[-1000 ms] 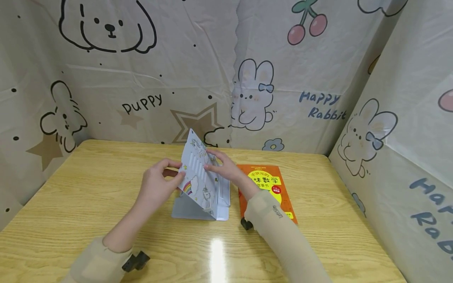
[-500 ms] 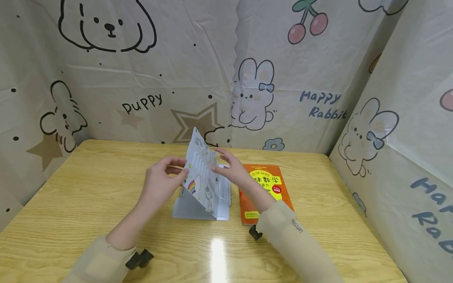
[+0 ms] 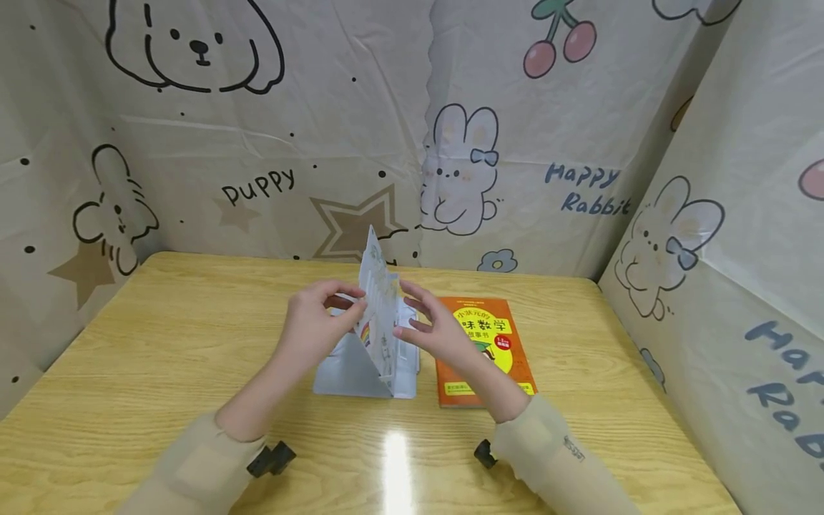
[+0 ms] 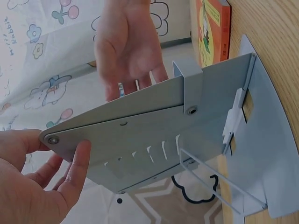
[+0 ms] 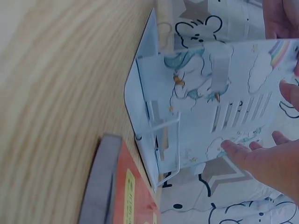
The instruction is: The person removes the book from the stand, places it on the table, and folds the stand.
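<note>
A pale metal book stand [image 3: 376, 315] with unicorn and rainbow drawings stands on the table, its panel tilted steeply up from a flat base [image 3: 350, 372]. My left hand [image 3: 318, 318] pinches the panel's edge; the left wrist view shows the thumb and fingers on either side of a riveted corner [image 4: 53, 140]. A wire leg [image 4: 224, 179] reaches from the panel's back to the base. My right hand [image 3: 444, 332] is beside the panel's printed face, fingers extended, fingertips right at it. In the right wrist view, a wire bracket [image 5: 178, 144] juts out at the panel's foot.
An orange and yellow book [image 3: 486, 350] lies flat to the right of the stand, partly behind the right forearm. The wooden table [image 3: 193, 343] ends at a cartoon-printed curtain [image 3: 225, 157] behind and on both sides.
The stand's panel has swung rightward and more upright, with the left hand moving along on its edge. My right hand has drawn back rightward and lower, uncovering more of the book.
</note>
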### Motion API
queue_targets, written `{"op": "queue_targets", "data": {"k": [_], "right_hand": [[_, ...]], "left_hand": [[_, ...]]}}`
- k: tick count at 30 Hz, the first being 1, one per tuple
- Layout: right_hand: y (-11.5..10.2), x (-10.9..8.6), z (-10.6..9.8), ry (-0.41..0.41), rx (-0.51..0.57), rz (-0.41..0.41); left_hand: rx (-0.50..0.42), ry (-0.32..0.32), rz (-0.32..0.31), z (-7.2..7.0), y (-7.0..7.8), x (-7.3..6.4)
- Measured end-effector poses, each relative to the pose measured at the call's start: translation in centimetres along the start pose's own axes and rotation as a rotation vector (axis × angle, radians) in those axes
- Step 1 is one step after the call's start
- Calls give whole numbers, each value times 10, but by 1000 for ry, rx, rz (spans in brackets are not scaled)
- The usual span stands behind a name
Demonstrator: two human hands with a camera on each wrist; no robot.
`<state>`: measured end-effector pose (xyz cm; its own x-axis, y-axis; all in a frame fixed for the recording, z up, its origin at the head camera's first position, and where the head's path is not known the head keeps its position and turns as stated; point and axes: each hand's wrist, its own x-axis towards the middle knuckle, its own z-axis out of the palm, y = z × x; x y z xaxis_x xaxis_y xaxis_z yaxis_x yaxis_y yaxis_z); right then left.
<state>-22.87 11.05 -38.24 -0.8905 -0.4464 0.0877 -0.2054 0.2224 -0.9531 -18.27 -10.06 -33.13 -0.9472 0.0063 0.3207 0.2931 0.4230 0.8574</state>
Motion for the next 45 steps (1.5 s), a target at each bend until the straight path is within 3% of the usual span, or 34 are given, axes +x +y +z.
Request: {"op": "queue_targets", "data": {"k": [10,22,26,32,36,45], "right_hand": [[-22,-29,15,-34,76,-10],[6,-30,26,47,76,8],[-10,-34,31,58,93,69],[-19,-38,36,65,92,85],[-23,-39,36,71,70,84],[7,-32,36,86,58,63]], "left_hand": [[-52,-52,5,14,8,4],[-64,-97,17,27,16,6],[-40,-92,34,30,18,7],[8,-99,57,33,19,7],[23,-139,75,30,20,8],[-64,-275,75,17,9,13]]}}
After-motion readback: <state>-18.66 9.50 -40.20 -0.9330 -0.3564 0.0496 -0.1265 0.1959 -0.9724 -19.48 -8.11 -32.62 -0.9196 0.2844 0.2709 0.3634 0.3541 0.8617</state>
